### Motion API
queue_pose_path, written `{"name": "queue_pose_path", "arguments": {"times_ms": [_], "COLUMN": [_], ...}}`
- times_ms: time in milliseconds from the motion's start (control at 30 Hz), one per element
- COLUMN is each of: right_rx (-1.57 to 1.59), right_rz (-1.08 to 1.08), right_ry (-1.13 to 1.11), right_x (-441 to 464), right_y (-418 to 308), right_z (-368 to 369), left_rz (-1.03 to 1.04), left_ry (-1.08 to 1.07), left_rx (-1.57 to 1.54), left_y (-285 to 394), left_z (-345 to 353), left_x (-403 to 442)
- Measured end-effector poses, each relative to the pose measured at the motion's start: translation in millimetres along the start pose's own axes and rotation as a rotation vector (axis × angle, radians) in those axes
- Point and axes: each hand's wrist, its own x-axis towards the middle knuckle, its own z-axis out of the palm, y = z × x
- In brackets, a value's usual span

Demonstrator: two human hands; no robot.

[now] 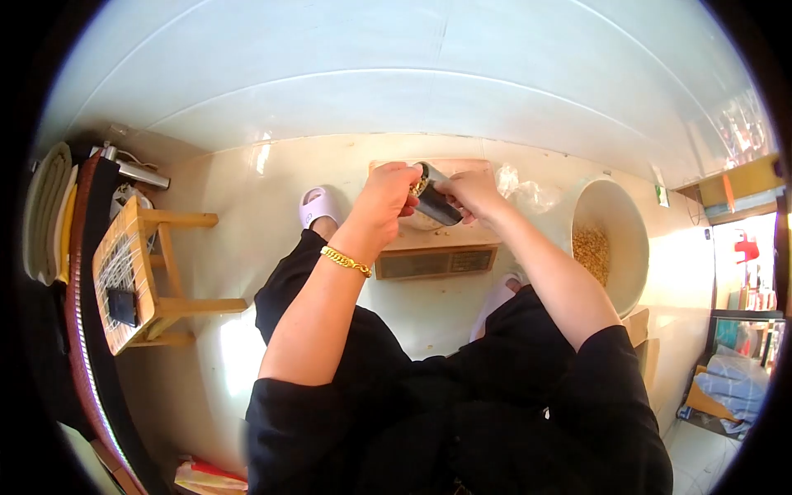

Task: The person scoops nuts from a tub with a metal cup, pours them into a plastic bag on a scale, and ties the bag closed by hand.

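Note:
A dark cylindrical cup [440,208] is held tilted on its side in front of me, its mouth towards the left. Small yellowish grains show at its opening. My right hand [477,196] grips the cup's side near its base end. At the mouth, my left hand [386,198] has curled fingers against the rim; its inner fingers are partly hidden. Beneath both hands sits a low, pale flat-topped box that looks like a scale [398,240], with a dark panel on its near face. A few grains lie on its top.
At right stands a large white bucket [633,239] with tan grains inside. A clear plastic bag [535,195] lies beside it. To the left is a wooden stool [153,305] with a dark phone-like object [123,308]. A tiled wall [371,91] rises ahead.

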Motion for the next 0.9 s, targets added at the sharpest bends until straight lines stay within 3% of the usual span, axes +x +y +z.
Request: {"name": "queue_pose_path", "arguments": {"times_ms": [133,333,400,433,500,533,600,667,733,800,867,900], "right_rx": [0.474,0.636,0.688,0.774,0.874,0.897,0.745,0.781,0.882,0.896,0.899,0.918], "right_rz": [0.062,-0.003,-0.034,-0.056,-0.122,-0.125,-0.179,-0.175,-0.163,-0.17,-0.235,-0.234], "right_ry": [-0.132,0.011,0.069,0.135,0.267,0.274,0.399,0.417,0.424,0.426,0.397,0.391], "right_x": [-18,-93,-118,-127,-142,-146,-151,-152,-154,-157,-157,-158], "right_y": [12,18,22,25,30,32,37,39,33,28,27,24], "right_z": [-27,-75,-83,-85,-86,-87,-90,-94,-100,-100,-98,-97], "left_rz": [0.016,-0.016,0.243,0.25,0.779,0.791,0.413,0.321,0.424,0.337,0.308,0.301], "left_ry": [0.013,0.069,0.324,0.306,0.632,0.621,-0.158,-0.332,-0.286,-0.235,0.089,0.078], "left_rx": [-0.027,0.106,0.361,0.378,0.942,0.961,1.135,1.296,1.458,1.479,1.325,1.335], "left_y": [-1,-12,-24,-30,-41,-42,-48,-86,-130,-147,-173,-183], "left_z": [-1,7,10,11,12,9,2,-9,-25,-26,-32,-36], "left_x": [1,17,30,32,26,21,10,12,17,25,49,61]}}
